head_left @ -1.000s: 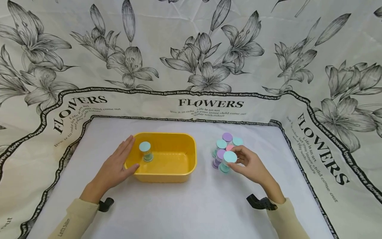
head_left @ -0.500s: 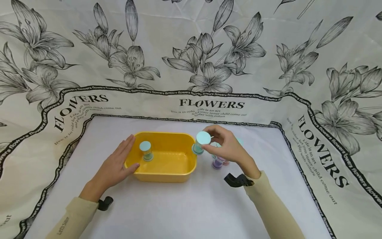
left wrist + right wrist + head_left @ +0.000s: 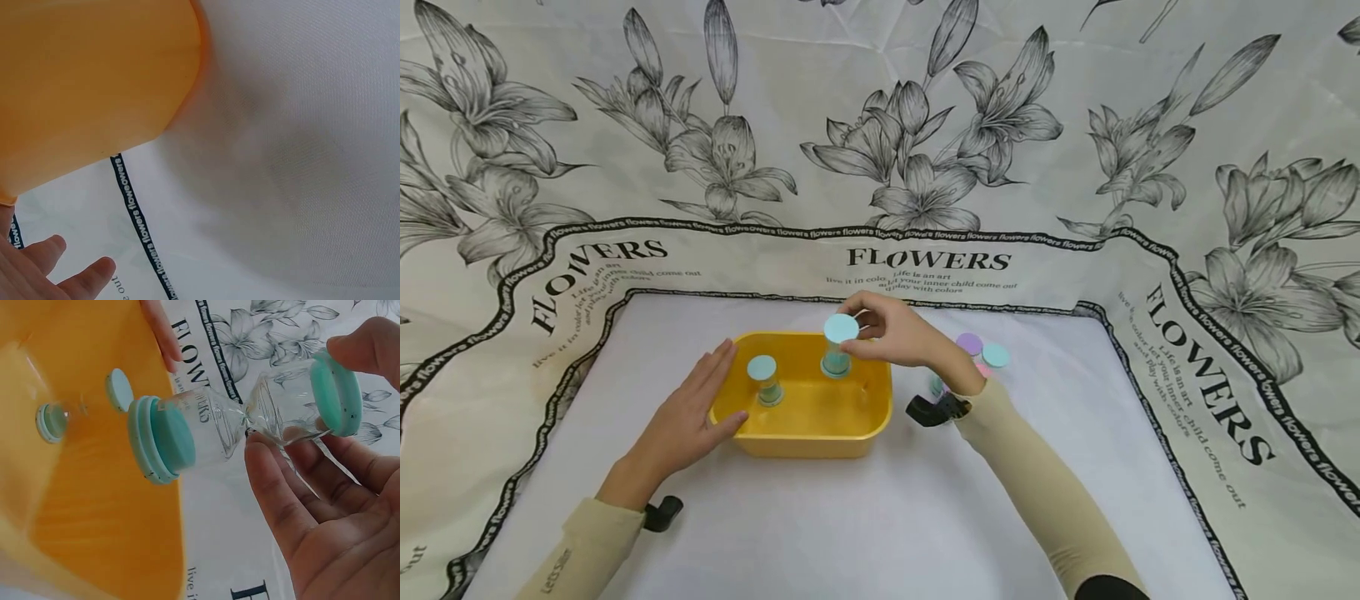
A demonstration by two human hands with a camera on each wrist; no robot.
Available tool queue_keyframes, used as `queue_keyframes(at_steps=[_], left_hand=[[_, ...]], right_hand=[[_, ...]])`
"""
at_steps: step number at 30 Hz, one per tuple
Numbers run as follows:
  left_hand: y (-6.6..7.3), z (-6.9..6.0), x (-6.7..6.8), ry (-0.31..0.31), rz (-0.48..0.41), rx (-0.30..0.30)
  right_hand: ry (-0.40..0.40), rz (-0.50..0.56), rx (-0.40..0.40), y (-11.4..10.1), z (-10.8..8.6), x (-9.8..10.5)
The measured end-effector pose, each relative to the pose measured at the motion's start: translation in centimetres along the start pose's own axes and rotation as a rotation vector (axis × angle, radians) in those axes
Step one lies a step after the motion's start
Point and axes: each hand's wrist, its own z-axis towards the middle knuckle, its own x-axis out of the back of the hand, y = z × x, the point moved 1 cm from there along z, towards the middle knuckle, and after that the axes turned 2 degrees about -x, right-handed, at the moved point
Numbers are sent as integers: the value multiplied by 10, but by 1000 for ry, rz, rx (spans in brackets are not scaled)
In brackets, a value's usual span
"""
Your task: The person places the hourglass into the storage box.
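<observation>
My right hand (image 3: 898,332) pinches a clear glass hourglass (image 3: 841,328) with mint-green end caps and mint sand, holding it upright over the right back part of a yellow plastic basin (image 3: 805,447). In the right wrist view, the thumb presses one cap (image 3: 342,394) while fingers support the glass from the other side. A second mint hourglass (image 3: 763,368) stands inside the basin at its left. My left hand (image 3: 681,417) rests against the basin's left rim, fingers straight. Only some of its fingers (image 3: 87,278) show in the left wrist view, beside the basin wall (image 3: 100,75).
Right of the basin stands a cluster of hourglasses with purple (image 3: 969,343), mint (image 3: 996,355) and pink caps, partly hidden by my right wrist. A white cloth (image 3: 850,525) covers the table; a flower-printed cloth (image 3: 925,267) rises behind.
My right hand has carried the mint hourglass leftward from the cluster, past the basin's right rim, to over its inside. The left hand has stayed at the rim.
</observation>
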Motion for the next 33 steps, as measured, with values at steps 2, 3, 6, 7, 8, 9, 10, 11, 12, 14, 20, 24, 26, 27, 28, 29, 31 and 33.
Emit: queue_keyframes(at_steps=[2, 3, 6, 7, 8, 9, 10, 11, 12, 14, 20, 24, 26, 27, 28, 29, 31, 33], left_hand=[[0, 0, 0, 4, -5, 0], [-1, 1, 1, 4, -7, 0], [-1, 1, -1, 3, -15, -1], [-1, 1, -1, 2, -14, 0], [-1, 1, -1, 1, -10, 2], [-1, 1, -2, 1, -8, 2], [-1, 1, -2, 3, -8, 2], [-1, 1, -2, 3, -7, 2], [-1, 2, -2, 3, -7, 2], [-2, 2, -2, 4, -3, 3], [-4, 1, -1, 0, 7, -6], [-4, 1, 0, -7, 7, -5], [-4, 0, 0, -6, 6, -3], [-4, 1, 0, -7, 6, -2], [-4, 1, 0, -7, 7, -2], [-4, 1, 0, -10, 6, -2], [-4, 1, 1, -12, 7, -8], [-3, 1, 2, -19, 7, -10]], right_hand=[[-20, 2, -13, 1, 9, -4], [-31, 5, -20, 2, 12, -6], [-69, 7, -36, 5, 21, -12], [-83, 4, -42, 6, 23, -15], [-96, -1, -45, 7, 25, -17], [-106, -7, -46, 8, 28, -19], [-118, -11, -48, 8, 30, -21], [-130, -19, -49, 9, 31, -22], [-139, -28, -53, 10, 33, -24], [-158, -48, -65, 10, 36, -28], [-197, -90, -132, 15, 39, -38], [-216, -121, -126, 18, 44, -45], [-222, -146, -121, 20, 47, -48], [-226, -161, -120, 21, 48, -50], [-227, -174, -122, 22, 49, -51], [-225, -190, -123, 23, 50, -52], [-223, -212, -127, 27, 53, -55], [-223, -228, -126, 29, 55, -57]])
